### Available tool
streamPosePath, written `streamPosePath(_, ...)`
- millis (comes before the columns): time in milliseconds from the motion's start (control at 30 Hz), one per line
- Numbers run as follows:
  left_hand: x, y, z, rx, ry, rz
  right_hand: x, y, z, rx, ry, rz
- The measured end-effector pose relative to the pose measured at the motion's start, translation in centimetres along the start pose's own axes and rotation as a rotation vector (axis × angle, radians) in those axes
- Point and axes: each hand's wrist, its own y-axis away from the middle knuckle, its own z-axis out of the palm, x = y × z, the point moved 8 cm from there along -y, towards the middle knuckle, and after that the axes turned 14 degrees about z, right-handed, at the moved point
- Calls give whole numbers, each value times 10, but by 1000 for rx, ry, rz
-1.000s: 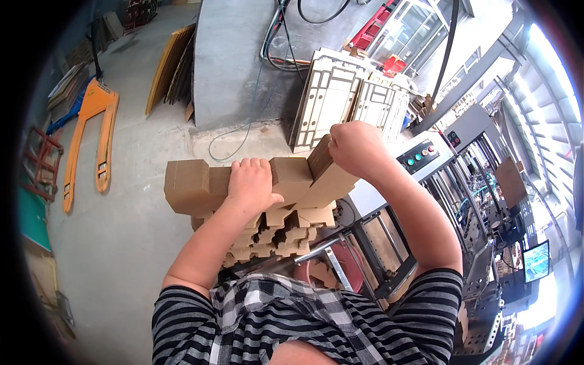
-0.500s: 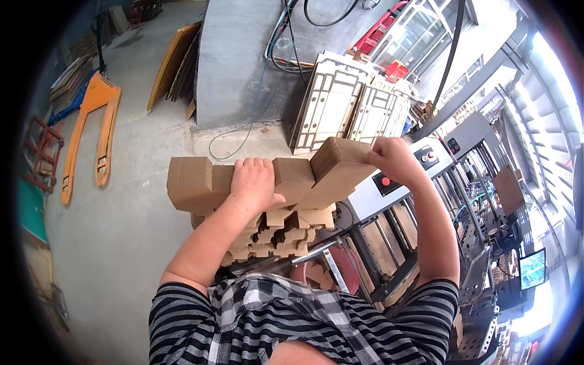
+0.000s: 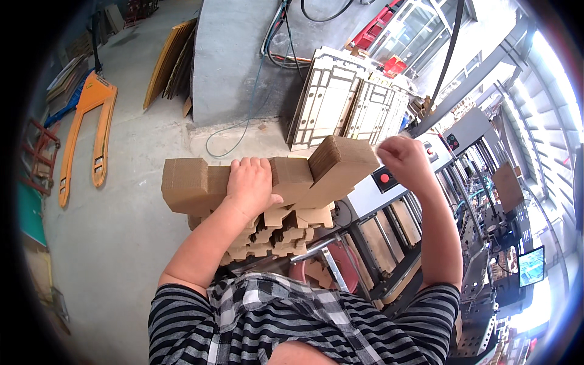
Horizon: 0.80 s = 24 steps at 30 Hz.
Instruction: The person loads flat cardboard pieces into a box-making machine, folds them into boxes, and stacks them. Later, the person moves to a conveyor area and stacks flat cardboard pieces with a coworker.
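A thick stack of brown die-cut cardboard blanks (image 3: 292, 179) stands on edge before me, with notches along its top. My left hand (image 3: 250, 185) grips it in the middle notch, fingers over the top and thumb against the near face. Off the stack's raised right end, a small gap away, my right hand (image 3: 404, 161) is curled into a fist; nothing shows in it. Below the held stack lie more cut cardboard blanks (image 3: 271, 240) in a pile with jagged edges.
To the right is a machine with a red push button (image 3: 384, 178) on its panel and metal rails. A pink bin (image 3: 347, 274) with cardboard scraps sits under the pile. White die boards (image 3: 322, 100) lean at the back wall; an orange pallet jack (image 3: 100, 131) stands far left.
My right hand has come away from the stack's right end, moving slightly right and down. The left hand keeps its hold, and the stack sits slightly further left in view.
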Motion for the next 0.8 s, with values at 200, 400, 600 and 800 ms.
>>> streamPosePath(200,4,-1,-1,-14,1,22,-60,-6,39,-99,102,-82)
streamPosePath(400,4,-1,0,-9,0,31,-61,-18,50,-79,268,-91)
streamPosePath(600,3,-2,-2,-9,7,30,-16,-21,20,146,357,2)
streamPosePath(800,3,-1,-3,-12,-6,18,46,-21,8,71,696,325)
